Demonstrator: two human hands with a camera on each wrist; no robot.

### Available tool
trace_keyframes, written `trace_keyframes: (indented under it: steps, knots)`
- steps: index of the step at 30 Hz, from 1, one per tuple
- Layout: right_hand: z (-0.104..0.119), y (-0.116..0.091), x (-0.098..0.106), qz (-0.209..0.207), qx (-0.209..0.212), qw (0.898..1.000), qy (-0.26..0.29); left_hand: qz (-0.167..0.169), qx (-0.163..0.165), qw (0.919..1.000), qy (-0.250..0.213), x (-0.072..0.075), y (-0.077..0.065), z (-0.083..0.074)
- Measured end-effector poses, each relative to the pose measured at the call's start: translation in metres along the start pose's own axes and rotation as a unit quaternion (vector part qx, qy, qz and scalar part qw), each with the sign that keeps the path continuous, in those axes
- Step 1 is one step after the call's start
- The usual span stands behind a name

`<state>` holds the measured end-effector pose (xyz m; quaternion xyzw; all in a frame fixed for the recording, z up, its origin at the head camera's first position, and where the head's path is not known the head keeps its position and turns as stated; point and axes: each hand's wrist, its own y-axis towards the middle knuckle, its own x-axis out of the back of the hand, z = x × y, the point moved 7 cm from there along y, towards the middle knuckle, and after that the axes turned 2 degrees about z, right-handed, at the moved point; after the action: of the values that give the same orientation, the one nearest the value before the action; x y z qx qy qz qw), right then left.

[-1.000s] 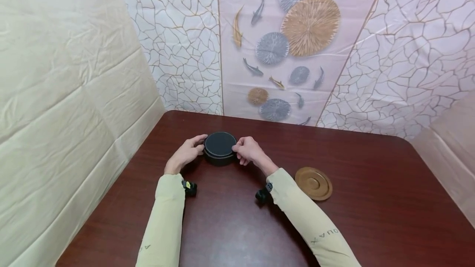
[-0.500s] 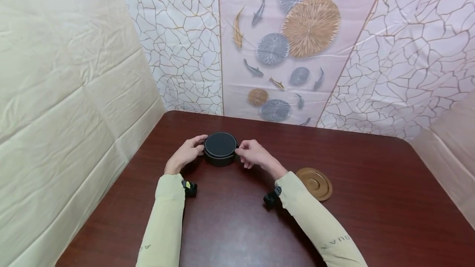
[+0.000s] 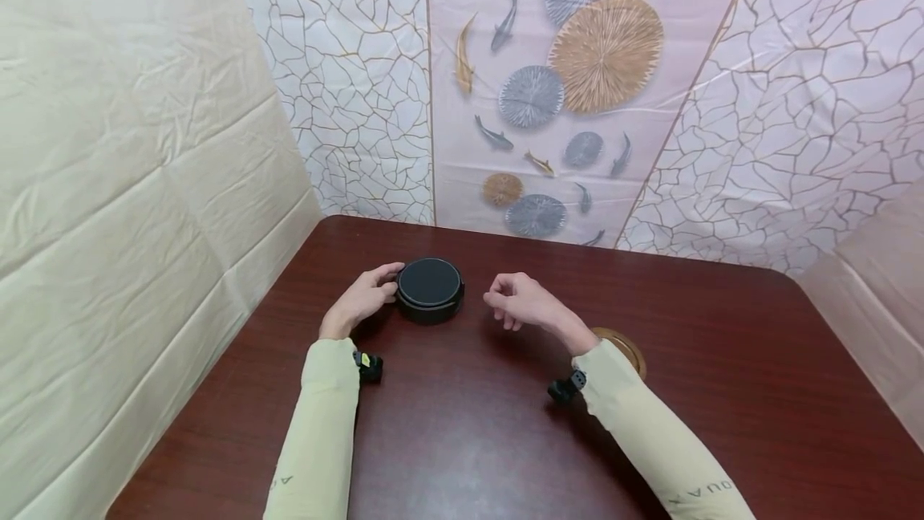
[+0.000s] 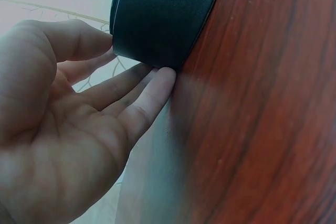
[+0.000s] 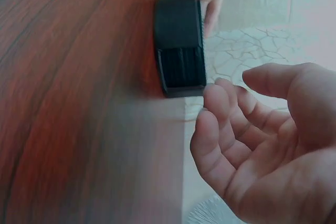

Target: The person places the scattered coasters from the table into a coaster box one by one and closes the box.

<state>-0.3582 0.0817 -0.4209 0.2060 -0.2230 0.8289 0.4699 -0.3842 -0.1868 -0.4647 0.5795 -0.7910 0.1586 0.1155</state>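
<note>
A round black case (image 3: 429,287), like a coaster holder, stands on the table near the back left. Its side has a cut-out with dark, layered edges (image 5: 182,67) inside, seen in the right wrist view. My left hand (image 3: 357,302) rests its fingertips against the case's left side, thumb by the upper rim and little finger (image 4: 149,103) low near the table. Fairly straight fingers show there. My right hand (image 3: 527,303) hovers to the right of the case, apart from it, fingers loosely bent and holding nothing. A brown round disc (image 3: 630,350) lies partly hidden behind the right forearm.
The dark red wooden table (image 3: 447,424) extends toward me and to the right. A patterned cloth backdrop (image 3: 534,159) hangs behind its far edge, and a cream cloth (image 3: 144,207) runs along the left side.
My right hand has come off the case's right edge and moved right. Its forearm now covers more of the brown disc. The left hand and the case stay in place.
</note>
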Motion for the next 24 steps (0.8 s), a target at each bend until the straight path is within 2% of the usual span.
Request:
trace_keyframes:
  steps: [6,14,24]
  knots:
    - [0.000,-0.024,0.014,0.016,0.012,0.999,-0.025,0.001,0.000,1.0000,-0.004,-0.001,-0.001,0.000]
    - [-0.026,-0.057,0.040,-0.013,0.013,0.996,-0.088,0.002,-0.004,1.0000,-0.006,-0.002,-0.002,-0.003]
    - [-0.048,-0.085,0.061,-0.035,-0.004,0.993,-0.110,0.001,-0.008,1.0000,0.000,-0.002,-0.004,-0.004]
